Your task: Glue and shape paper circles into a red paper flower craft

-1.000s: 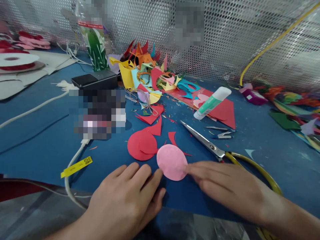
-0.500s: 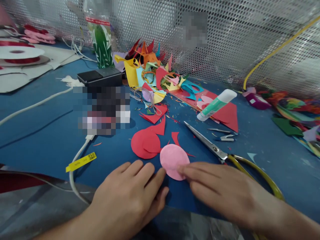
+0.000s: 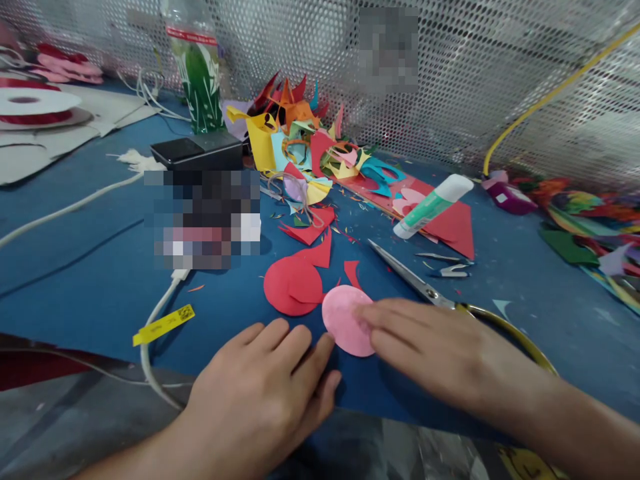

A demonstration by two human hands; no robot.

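1. Left hand (image 3: 260, 393) lies flat, palm down, on the blue worktop (image 3: 90, 280) near its front edge; fingers spread loosely, holding nothing. Its fingertips end just beside the pink paper circle (image 3: 343, 319).
2. Right hand (image 3: 440, 353) also flat, fingers straight and together, fingertips pressing on the right part of the pink paper circle. No grip closed around it, just pressing from above.
3. Pink paper circle lies flat on the worktop between the two hands, partly covered by the right fingers.
4. Red paper circle (image 3: 290, 287) lies just behind and left of the pink one, edges touching or nearly so; red offcuts behind it.
5. Scissors (image 3: 425, 290) lie on the worktop right of the circles, blades pointing away, yellow handles partly hidden behind the right hand.
6. Glue stick (image 3: 433, 205) lies tilted on a red paper sheet (image 3: 453, 227) further back.
7. Pile of coloured paper scraps (image 3: 300, 140) at the back by the mesh wall; green bottle (image 3: 197, 80) left of it.
8. White cable with yellow tag (image 3: 163, 325) at left.
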